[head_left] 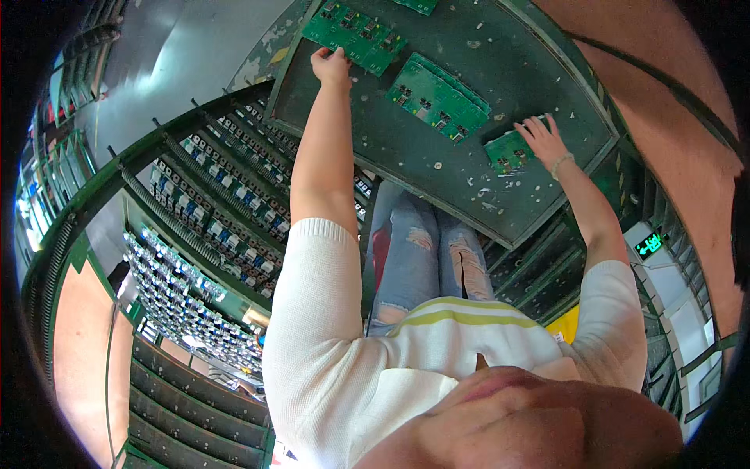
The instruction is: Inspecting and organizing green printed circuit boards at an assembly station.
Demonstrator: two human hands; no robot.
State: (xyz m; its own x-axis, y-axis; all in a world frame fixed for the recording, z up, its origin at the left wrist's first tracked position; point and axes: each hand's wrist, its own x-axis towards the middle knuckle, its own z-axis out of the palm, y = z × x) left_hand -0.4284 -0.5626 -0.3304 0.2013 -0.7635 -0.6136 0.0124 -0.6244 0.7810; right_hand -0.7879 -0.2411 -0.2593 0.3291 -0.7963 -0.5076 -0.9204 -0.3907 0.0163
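A green circuit board (361, 41) lies at the far left of the dark green, paint-specked tabletop. My left hand (332, 67) has its fingers closed at this board's near left edge; part of the grip is hidden. On the right, my right hand (544, 141) is on a smaller-looking green circuit board (506, 153), its fingers bent over the board's far right end and covering part of it. Between my hands, several green circuit boards (437, 100) lie overlapping in a stack, touched by neither hand.
A raised rim (562, 59) borders the tabletop (469, 35). Another green board (418, 5) shows at the top edge of the view. Racks of small electronic parts (223, 207) stand to my left, with coiled cables (187, 234) along them. A lit green sign (648, 245) is at the right.
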